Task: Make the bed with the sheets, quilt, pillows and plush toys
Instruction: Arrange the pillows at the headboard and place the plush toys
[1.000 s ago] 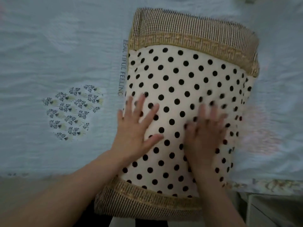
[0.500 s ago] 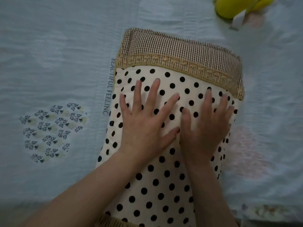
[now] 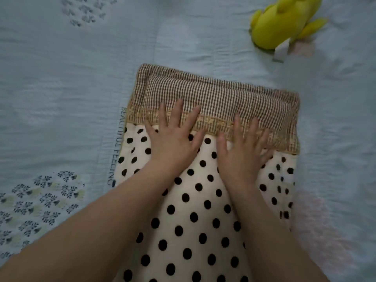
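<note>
Palms are laid flat on a polka-dotted pillow (image 3: 203, 210), which lies lengthwise on the pale blue sheet (image 3: 61, 88), its checked brown band (image 3: 219, 98) at the far end and its near end running out of the picture below. Judging by the posture, the pillow is being pressed and smoothed into place, the weight of both arms being carried down through it so that the filling is flattened and the cover is kept from bunching.

Nothing is gripped. The left hand (image 3: 175, 139) is spread wide, fingers (image 3: 176, 110) reaching onto the gold trim and the checked band, the palm resting on the dotted cloth. The right hand (image 3: 242, 153) is likewise splayed just beside it, fingertips touching the trim; its edge is slightly blurred.

A yellow plush toy (image 3: 282, 23) is seen at the far right, well apart from the pillow, lying on the sheet and apparently not yet arranged. Printed lettering is partly covered along the pillow's left edge.
</note>
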Available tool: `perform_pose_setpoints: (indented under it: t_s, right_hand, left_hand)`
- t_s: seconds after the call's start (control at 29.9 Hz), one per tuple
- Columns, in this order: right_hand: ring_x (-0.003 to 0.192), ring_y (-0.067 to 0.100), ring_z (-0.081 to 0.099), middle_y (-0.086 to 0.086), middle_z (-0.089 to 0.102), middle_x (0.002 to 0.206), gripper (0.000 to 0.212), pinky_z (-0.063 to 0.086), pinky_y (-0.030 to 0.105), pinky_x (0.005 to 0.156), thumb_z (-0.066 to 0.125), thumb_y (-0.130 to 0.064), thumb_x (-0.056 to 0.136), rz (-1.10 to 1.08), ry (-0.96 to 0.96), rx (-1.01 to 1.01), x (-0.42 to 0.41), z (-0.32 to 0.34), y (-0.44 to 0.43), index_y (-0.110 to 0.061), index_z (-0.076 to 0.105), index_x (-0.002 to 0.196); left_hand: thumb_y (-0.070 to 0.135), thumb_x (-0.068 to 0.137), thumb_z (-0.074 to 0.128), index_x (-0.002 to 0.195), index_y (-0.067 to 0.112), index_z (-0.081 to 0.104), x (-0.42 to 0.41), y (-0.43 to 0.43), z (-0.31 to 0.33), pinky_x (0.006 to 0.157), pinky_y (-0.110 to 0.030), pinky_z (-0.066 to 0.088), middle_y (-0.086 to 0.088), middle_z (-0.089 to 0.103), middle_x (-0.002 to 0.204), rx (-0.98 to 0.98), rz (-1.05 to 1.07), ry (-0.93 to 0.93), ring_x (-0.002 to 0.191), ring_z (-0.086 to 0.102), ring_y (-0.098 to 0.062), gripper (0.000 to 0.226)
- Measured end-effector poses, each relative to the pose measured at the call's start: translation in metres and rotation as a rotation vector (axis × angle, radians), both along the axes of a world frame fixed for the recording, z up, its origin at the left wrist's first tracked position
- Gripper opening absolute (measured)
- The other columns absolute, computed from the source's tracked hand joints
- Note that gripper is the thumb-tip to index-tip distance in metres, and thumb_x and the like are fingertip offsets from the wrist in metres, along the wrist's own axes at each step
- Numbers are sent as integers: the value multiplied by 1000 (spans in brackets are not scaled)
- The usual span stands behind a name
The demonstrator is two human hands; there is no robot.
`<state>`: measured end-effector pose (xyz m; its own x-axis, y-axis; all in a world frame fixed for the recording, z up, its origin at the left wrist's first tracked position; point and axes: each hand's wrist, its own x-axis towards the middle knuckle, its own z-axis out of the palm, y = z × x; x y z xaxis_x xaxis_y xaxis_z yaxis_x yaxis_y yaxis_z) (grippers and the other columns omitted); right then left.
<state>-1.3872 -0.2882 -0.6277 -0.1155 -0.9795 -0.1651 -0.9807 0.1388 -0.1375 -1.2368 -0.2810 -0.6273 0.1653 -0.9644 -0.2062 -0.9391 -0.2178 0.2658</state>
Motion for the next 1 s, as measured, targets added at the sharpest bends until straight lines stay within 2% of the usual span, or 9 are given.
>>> perform_pose_setpoints:
  t_s: [0.07,0.2,0.33,0.44,0.54,0.64,0.77,0.9,1.0]
  right_hand:
    - [149,32,-7,1,2,163,66,0,66,114,17,-69,92,-8,-10,34,-3,-2,-15,-43,9,152]
    - [148,32,6,2,21,159,67,7,63,114,22,-71,88,-78,-61,-229,-18,42,-77,-40,25,148]
    - [148,35,1,3,16,161,73,-2,66,113,11,-76,85,22,-11,66,-15,-5,-109,-42,21,149]
    - [145,38,12,4,23,158,72,8,69,110,16,-79,85,-19,-63,230,-23,-2,-131,-44,28,146]
    - [146,33,14,0,27,157,61,11,64,112,22,-65,93,38,-57,15,-18,19,-134,-38,33,146]
    - [147,24,15,-5,31,156,49,6,59,116,17,-44,101,296,-70,48,17,5,-106,-34,34,146]
    - [131,26,41,-1,55,134,41,27,54,108,19,-45,98,259,-183,-154,-1,17,-133,-36,56,113]
    - [130,26,42,1,52,138,49,26,59,108,12,-54,97,348,-117,145,-38,8,-141,-37,52,119]
    - [131,32,40,7,49,139,52,27,55,106,11,-53,97,127,-108,-123,-58,7,-149,-31,52,121]
  left_hand:
    - [72,91,14,148,53,3,0,-13,-4,110,-71,-3,5,-6,163,3,3,-1,148,-12,-32,62]
    - [78,87,16,149,52,0,10,-67,28,111,-70,-3,2,-13,162,-165,3,-50,146,-17,-36,69]
    - [88,78,16,147,52,15,13,-104,-4,104,-77,-1,-2,1,163,144,2,-23,146,-10,-40,78]
    - [92,73,22,145,49,29,18,-129,1,102,-79,0,-8,19,160,273,-2,-4,145,2,-45,84]
    - [82,83,19,142,47,35,12,-133,13,106,-74,-2,-2,24,158,62,-105,-105,147,4,-39,71]
    - [56,96,17,146,39,32,-10,-117,2,108,-73,3,0,33,154,168,-344,-109,144,20,-32,55]
    - [42,96,25,142,40,39,19,-134,3,113,-65,7,4,40,150,-48,-198,-21,143,27,-25,49]
    - [47,100,23,138,39,46,62,-133,-2,115,-56,17,-3,46,147,191,-186,5,136,38,-29,46]
    - [63,95,16,144,40,38,83,-131,-15,117,-58,5,-2,37,154,86,-139,-16,145,20,-29,58]
